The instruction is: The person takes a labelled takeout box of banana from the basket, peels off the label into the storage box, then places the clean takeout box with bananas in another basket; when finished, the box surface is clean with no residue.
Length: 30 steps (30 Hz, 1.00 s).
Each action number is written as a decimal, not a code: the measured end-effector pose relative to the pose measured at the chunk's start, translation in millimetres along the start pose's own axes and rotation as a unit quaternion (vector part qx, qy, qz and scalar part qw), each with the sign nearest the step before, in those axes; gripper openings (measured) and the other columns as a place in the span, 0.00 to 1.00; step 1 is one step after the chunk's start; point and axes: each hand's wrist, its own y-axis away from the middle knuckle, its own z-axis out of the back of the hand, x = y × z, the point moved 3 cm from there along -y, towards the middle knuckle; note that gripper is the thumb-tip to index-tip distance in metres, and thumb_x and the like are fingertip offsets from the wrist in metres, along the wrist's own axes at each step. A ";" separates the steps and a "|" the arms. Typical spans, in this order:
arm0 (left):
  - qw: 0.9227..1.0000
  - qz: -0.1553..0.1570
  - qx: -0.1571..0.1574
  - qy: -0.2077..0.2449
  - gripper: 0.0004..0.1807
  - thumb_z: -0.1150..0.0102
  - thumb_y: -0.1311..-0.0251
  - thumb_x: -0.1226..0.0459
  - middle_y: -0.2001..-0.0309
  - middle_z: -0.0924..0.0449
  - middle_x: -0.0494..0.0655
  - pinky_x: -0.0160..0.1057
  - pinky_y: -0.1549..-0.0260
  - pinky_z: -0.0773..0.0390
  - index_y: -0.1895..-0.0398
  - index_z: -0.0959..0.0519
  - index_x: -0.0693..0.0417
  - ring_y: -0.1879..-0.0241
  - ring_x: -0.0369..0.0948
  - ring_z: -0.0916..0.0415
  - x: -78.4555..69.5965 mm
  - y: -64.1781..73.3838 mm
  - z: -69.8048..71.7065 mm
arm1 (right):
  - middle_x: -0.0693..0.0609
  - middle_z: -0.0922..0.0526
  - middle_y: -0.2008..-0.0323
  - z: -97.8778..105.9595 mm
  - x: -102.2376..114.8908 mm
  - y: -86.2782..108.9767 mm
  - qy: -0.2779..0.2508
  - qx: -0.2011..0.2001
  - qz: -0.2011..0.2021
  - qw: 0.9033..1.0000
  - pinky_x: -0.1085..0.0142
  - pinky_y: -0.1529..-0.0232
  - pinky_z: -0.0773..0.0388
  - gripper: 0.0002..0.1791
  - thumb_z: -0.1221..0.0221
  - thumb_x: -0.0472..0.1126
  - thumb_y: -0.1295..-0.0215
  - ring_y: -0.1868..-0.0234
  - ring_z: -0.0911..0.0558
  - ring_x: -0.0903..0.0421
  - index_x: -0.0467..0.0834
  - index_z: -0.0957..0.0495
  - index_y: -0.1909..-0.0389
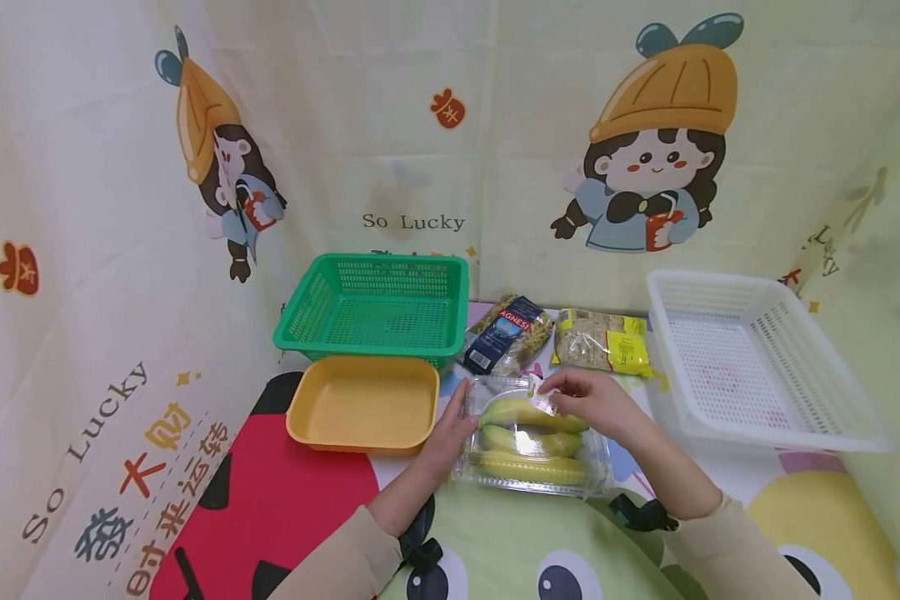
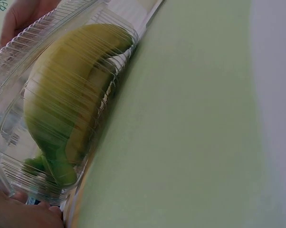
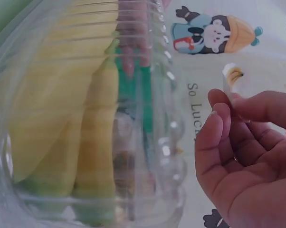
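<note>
Two hands meet at a clear box (image 1: 532,450) of bananas (image 1: 528,412) that sits on the table (image 1: 510,542), near its front edge and about midway across. Your left hand (image 1: 450,433) presses its straightened fingers flat against the box's left wall, steadying it without curling round it. Your right hand (image 1: 588,400) sits over the box's far right corner, thumb and fingertips pinched together on a small label (image 3: 231,78) at the lid; the right wrist view shows that scrap caught between them, lifted just off the plastic. The bananas lie side by side inside the box, greenish at the tips. Just left of the box sits a yellow tray (image 1: 363,404), and behind that a green basket (image 1: 375,304) toward the table's far edge. Two pasta bags (image 1: 510,333) lie behind the box, one dark blue, one with yellow ends. A white basket (image 1: 757,358) stands along the right edge, well apart from your hands.
</note>
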 end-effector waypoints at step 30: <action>0.999 -0.030 -0.011 0.008 0.39 0.57 0.26 0.63 0.19 0.68 0.44 0.53 0.23 0.64 0.19 0.64 0.45 0.20 0.45 0.72 -1.4 1.6 -2.6 | 0.48 0.28 0.35 -4.3 12.2 4.3 0.007 0.099 0.074 0.992 0.69 0.68 0.22 0.22 0.45 0.33 0.32 0.65 0.24 0.57 0.52 0.21 0.39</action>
